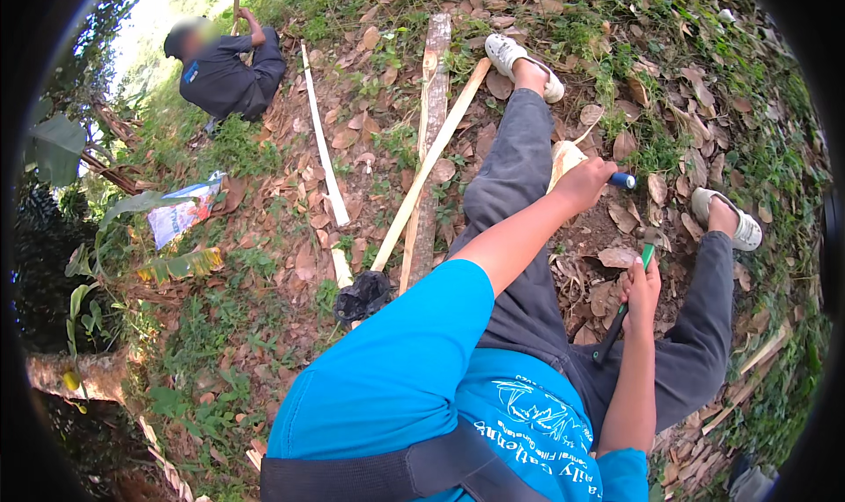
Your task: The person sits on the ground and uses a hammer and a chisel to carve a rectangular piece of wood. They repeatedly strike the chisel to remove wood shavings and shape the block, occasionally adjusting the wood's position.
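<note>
My left hand (584, 187) is closed around a tool with a blue handle (623, 181), whose end sticks out past my fist toward the right. The tool's other end is hidden by my hand. Just left of that fist, between my legs, is a pale piece of wood (565, 159), partly covered by my hand and knee. My right hand (642, 293) grips a hammer by its green and black handle (610, 333). The hammer's grey head (651, 236) is up over the leafy ground, a short way below the blue handle and apart from it.
Long pale wooden strips (433, 163) and a bark-covered plank (437, 40) lie left of my legs. Near them are a white strip (322, 137) and a black plastic bag (363, 298). Another person (231, 75) crouches at far left, holding a stick; a printed sack (183, 212) lies nearer.
</note>
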The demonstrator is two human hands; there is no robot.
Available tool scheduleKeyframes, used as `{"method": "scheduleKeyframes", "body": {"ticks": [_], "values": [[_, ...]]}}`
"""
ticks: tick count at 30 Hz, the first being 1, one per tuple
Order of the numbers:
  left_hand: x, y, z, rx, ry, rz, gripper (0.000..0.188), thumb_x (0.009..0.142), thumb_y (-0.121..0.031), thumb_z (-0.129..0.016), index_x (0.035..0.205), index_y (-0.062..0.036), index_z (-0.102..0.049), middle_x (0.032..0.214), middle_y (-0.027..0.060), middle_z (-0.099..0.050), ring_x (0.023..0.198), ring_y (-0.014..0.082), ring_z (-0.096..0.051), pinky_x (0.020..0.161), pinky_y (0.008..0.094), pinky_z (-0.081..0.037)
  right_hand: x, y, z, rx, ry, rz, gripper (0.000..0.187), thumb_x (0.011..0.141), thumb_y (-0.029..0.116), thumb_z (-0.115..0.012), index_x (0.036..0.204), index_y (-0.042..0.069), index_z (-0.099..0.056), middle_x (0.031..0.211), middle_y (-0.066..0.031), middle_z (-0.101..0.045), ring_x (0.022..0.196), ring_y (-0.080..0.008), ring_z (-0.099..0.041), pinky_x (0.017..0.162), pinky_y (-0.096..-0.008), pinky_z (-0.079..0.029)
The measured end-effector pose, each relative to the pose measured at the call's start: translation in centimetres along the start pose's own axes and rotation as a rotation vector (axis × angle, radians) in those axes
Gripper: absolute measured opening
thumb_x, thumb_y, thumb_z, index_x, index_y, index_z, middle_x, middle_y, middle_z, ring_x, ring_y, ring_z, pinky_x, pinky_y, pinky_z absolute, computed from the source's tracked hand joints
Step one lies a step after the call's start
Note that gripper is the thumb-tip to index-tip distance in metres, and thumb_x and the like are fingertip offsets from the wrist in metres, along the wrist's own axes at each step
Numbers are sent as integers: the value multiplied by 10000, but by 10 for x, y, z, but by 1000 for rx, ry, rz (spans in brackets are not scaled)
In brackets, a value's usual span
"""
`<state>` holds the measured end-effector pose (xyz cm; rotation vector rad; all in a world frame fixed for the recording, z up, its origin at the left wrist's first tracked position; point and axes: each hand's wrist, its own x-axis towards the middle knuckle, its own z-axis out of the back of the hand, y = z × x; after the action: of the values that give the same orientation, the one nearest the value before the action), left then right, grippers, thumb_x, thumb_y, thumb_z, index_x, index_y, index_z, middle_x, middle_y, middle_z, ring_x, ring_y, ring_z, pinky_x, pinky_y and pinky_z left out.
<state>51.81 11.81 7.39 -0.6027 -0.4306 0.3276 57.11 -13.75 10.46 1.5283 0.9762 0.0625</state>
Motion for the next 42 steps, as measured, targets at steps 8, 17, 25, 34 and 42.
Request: {"method": "scheduleKeyframes", "body": {"ticks": [8,17,25,34,42], "values": [[18,9,9,-32,-167,171,257,868,-68,-657,1116,-50,-592,998,186,-676,964,399,-665,837,470,-535,-3,8,4,20,-58,-1,78,1047,173,-529,1104,120,-521,672,81,-403,473,-10,-350,398,-208,-312],[-5,57,60,-680,-253,510,222,976,-45,-635,1149,-55,-496,1068,78,-638,1018,167,-667,850,333,-598,8,3,1,-36,-88,-25,316,1027,201,-558,1320,81,-556,659,73,-418,477,-33,-386,425,-236,-343],[-20,65,37,-480,-173,340,196,945,-60,-659,1115,-49,-560,1015,77,-686,946,162,-676,851,318,-553,4,-7,-3,-85,-111,-29,150,1030,212,-560,1110,87,-578,693,65,-436,484,-40,-392,429,-242,-345],[-23,58,34,-371,-256,363,200,921,-59,-668,1096,-44,-573,1001,90,-713,927,183,-702,827,322,-544,8,-21,-2,-93,-77,-115,78,1038,182,-532,1087,123,-519,725,78,-408,476,0,-348,406,-188,-315],[-22,55,41,-276,-268,372,242,914,-118,-708,1110,-68,-576,946,55,-681,852,151,-660,797,321,-518,6,-20,-19,-147,-77,-132,74,1034,191,-539,1058,123,-520,732,72,-420,477,-4,-361,408,-189,-315]]}}
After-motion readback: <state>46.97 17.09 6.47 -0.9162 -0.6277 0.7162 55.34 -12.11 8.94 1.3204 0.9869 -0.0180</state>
